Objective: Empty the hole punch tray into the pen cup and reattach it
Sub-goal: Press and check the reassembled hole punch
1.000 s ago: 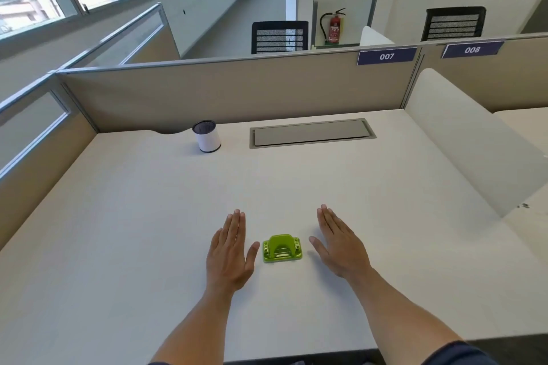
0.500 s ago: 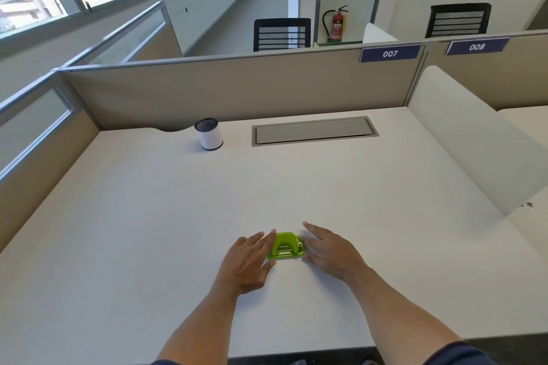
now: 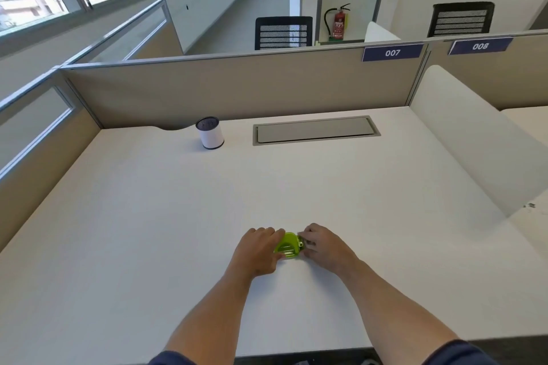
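A small lime-green hole punch [image 3: 287, 246] sits on the white desk [image 3: 178, 216] near its front edge. My left hand [image 3: 258, 250] grips its left side with curled fingers. My right hand [image 3: 324, 246] holds its right side, fingertips on the metal part. The tray under the punch is hidden from me. The pen cup [image 3: 210, 133], white with a dark mesh rim, stands upright at the back left of the desk, far from both hands.
A grey cable hatch [image 3: 315, 129] is set flush into the desk at the back. Beige partition walls [image 3: 237, 89] close off the back and left sides. A white rounded divider [image 3: 465, 139] borders the right side.
Both hands moved inward from flat on the desk beside the punch and closed on its two sides. The punch has turned slightly.
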Demonstrator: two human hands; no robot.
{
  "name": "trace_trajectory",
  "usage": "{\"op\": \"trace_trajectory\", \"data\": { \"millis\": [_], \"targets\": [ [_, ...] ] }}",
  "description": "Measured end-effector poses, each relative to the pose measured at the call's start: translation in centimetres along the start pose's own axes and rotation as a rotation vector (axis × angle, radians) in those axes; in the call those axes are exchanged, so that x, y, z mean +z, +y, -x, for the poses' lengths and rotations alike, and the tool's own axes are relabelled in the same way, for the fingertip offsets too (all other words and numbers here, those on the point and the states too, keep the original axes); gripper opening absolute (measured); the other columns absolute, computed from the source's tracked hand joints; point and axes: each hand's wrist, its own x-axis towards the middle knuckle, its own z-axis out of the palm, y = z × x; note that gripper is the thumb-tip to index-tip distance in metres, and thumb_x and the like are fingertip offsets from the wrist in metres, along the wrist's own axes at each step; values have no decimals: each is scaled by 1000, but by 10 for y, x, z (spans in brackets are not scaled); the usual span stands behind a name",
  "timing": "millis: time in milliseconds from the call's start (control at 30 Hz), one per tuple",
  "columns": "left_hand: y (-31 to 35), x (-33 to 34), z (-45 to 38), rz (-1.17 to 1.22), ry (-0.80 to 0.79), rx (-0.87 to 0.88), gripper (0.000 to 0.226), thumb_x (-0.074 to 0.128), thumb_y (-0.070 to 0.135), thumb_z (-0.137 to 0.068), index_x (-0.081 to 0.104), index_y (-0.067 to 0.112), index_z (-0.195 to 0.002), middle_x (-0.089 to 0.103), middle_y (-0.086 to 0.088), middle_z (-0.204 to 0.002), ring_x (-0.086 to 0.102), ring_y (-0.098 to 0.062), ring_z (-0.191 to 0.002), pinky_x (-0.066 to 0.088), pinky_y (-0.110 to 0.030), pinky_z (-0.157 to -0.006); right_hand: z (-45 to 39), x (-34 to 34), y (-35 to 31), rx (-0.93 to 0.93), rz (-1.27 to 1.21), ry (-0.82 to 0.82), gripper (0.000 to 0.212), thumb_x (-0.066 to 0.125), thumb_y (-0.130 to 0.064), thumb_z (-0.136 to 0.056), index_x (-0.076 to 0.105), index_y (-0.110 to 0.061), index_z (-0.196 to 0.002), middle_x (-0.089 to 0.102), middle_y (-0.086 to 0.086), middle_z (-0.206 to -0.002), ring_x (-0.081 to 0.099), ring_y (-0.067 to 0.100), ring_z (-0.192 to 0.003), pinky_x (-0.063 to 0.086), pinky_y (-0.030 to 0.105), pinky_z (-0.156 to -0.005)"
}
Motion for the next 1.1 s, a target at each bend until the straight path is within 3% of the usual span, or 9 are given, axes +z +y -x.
{"op": "trace_trajectory", "data": {
  "millis": [100,200,400,633,733,800,967,1100],
  "targets": [
    [0,1,-3,7,0,-4,54,61,46,-92,47,23,-138,65,-3,-118,62,-29,-104,44,-36,-85,-4,-3,-2,7,21,-31,27,73,-20,-86,71,-13,-111,58,5,-107,61,21,-90,53,38,-81],
    [1,3,-3,45,-14,-23,55,63,46,-90,48,23,-138,64,-3,-118,61,-29,-105,46,-37,-85,-13,-9,-9,26,149,-69,26,72,-25,-84,71,-13,-108,59,3,-108,62,23,-92,52,39,-76],
    [-10,-5,-7,150,-94,-68,73,77,49,-79,49,28,-143,60,0,-125,58,-24,-114,47,-38,-93,-21,-10,-11,47,166,-102,25,70,-23,-85,70,-14,-109,58,4,-112,63,24,-93,54,39,-80],
    [-10,6,-4,484,-94,-276,79,82,29,-73,50,23,-145,50,-5,-130,49,-23,-124,48,-39,-102,-25,-6,-8,89,-19,-142,50,84,-27,-76,58,-14,-117,47,1,-119,52,14,-92,50,32,-87],
    [-14,3,-6,715,-172,-331,64,69,11,-80,55,15,-142,55,-10,-125,60,-26,-113,53,-33,-91,-21,-5,-3,131,-149,-133,48,83,-24,-73,54,-20,-110,54,-5,-107,53,10,-80,45,22,-70],
    [-16,0,-5,860,-142,-362,48,63,8,-77,68,10,-125,69,-13,-113,67,-30,-104,55,-39,-90,-17,-4,-1,150,-233,-120,47,82,-21,-72,52,-22,-108,63,-6,-94,57,8,-73,46,20,-65],
    [-20,8,1,944,-20,-455,23,67,3,-86,77,9,-105,76,-11,-102,69,-26,-101,55,-40,-94,-9,-3,4,141,-407,-37,45,78,-4,-69,61,-17,-109,69,-1,-89,61,10,-71,52,24,-69],
    [-16,8,3,1008,97,-505,21,71,-2,-81,78,13,-94,76,-2,-89,67,-17,-82,57,-31,-80,-4,-8,12,163,-645,-27,29,73,-2,-76,74,-9,-104,75,10,-93,67,13,-78,55,27,-75]
  ]
}}
